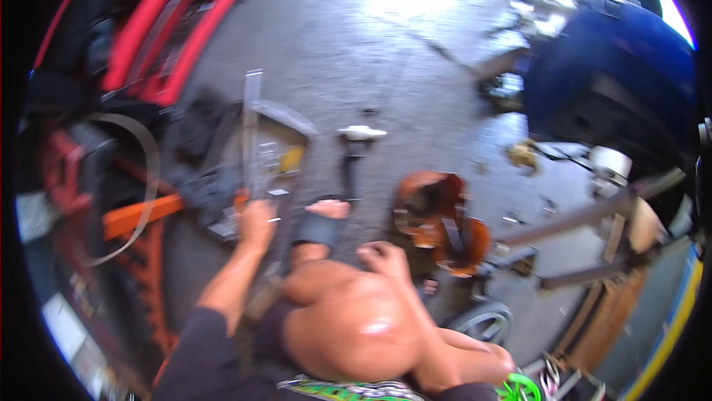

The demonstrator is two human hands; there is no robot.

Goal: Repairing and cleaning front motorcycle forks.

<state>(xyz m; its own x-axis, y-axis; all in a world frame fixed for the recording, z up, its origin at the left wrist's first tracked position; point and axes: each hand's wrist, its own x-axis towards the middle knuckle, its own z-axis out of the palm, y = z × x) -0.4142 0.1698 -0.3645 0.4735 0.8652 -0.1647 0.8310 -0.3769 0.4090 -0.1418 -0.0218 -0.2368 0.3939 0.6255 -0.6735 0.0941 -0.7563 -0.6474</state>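
Note:
My left hand (257,224) is closed beside a dark grey, curved bin-like holder (208,190). Motion blur hides what its fingers hold; a bit of orange shows at them. Just beyond it a long, flat strip of bare metal (252,119) points away from me, with a small yellow piece (291,159) to its right. My right hand (383,258) is by my raised knee, fingers loosely bent and apart, with nothing seen in them. A hammer (360,133) with a silvery head and dark handle lies on the floor ahead of my sandalled foot.
Copper-brown curved shells (434,212) lie right of my right hand. Further right are metal bars (567,227), a grey wheel (482,321) and a large dark blue body panel (612,67). Orange metalwork (142,216) and a pale looped strap (154,160) stand left, red rails (200,38) far left.

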